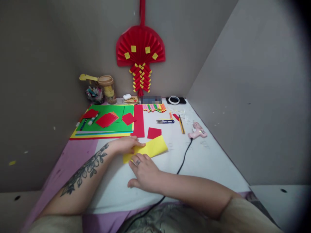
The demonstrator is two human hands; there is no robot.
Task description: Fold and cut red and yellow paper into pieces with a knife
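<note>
A strip of yellow paper (156, 146), apparently folded, lies slantwise on the white tabletop in front of me. My left hand (125, 144) rests over its far left edge with outstretched fingers touching it; part of that hand's fingers is hidden. On the near edge, the fingertips of my right hand (147, 171) press down, the thumb spread away from them and a mark or ring on one finger. Just beyond the yellow strip lies a red paper square (154, 133).
Coloured sheets (114, 127) with red pieces lie left. Behind are snips (165, 121), a yellow cutter (181, 124), small paper rolls (154, 107) and tape (174, 100). A pink glue gun (197, 130) trails its black cord (184, 161) under my right arm. A red fan decoration (141, 45) hangs behind.
</note>
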